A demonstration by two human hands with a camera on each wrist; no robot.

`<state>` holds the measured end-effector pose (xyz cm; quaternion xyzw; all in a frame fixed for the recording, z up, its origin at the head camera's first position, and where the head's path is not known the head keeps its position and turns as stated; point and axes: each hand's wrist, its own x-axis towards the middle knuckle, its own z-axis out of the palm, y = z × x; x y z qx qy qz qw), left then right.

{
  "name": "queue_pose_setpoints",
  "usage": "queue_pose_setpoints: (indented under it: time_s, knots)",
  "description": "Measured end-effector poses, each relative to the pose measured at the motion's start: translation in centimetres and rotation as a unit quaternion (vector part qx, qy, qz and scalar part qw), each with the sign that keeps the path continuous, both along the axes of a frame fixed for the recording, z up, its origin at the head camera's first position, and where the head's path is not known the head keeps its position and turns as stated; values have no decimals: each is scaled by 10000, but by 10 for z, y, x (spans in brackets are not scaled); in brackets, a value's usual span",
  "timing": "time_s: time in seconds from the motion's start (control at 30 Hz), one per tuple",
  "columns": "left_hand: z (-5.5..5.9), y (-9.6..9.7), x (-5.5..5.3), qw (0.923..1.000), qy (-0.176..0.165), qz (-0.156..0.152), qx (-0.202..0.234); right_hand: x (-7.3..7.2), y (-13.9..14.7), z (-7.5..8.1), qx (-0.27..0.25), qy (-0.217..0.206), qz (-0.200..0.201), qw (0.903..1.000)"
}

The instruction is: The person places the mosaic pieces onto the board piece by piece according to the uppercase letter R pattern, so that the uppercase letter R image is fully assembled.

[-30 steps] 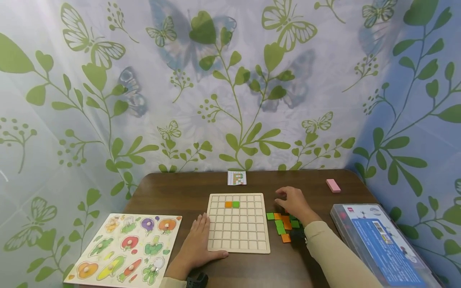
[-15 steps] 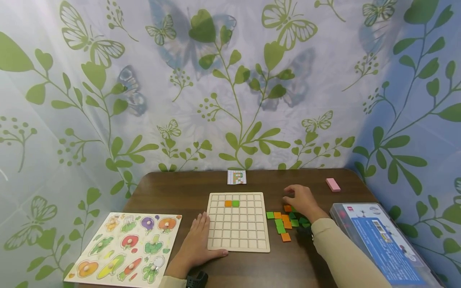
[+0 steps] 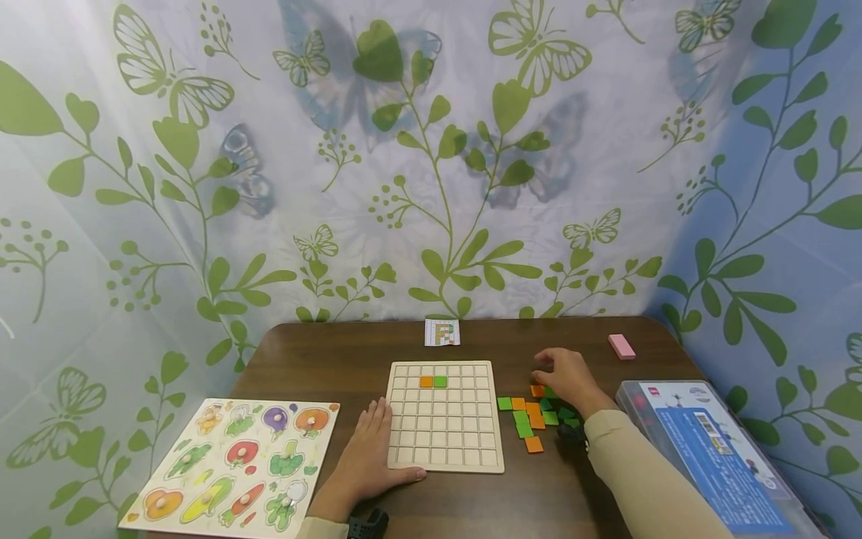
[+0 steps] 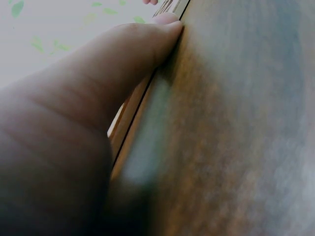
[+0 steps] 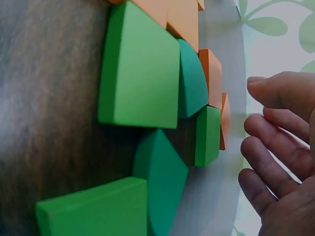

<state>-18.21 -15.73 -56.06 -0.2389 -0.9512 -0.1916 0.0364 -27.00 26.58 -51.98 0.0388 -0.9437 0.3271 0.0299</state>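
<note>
Loose tiles [image 3: 523,430] are lying on the tabletop [image 3: 337,359], just beside the gridded board [image 3: 454,425]; pinching one by opposite edges should work best. The right hand [image 3: 568,376] is hovering near them, fingers loosely bent, holding nothing; the left hand [image 3: 366,453], fingers extended, is touching the board's edge.

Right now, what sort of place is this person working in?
Probably a small indoor play corner: a butterfly-printed curtain hangs behind a brown table bearing a pale grid board.
</note>
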Motion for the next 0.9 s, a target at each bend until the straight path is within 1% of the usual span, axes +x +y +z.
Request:
queue_pose_setpoints:
  time_s: [0.23, 0.5, 0.7, 0.9]
  knots:
    - [-1, 0, 0, 10000, -43, 28, -43, 2, 2, -3, 19, -54, 26, 10000]
    - [-5, 0, -1, 9999, 115, 7, 62, 0, 3, -8, 30, -114, 5, 9999]
    - [-5, 0, -2, 10000, -20, 70, -38, 1, 4, -11, 37, -101, 10, 9999]
    - [-5, 1, -2, 9998, -117, 108, -123, 2, 3, -9, -11, -112, 12, 9999]
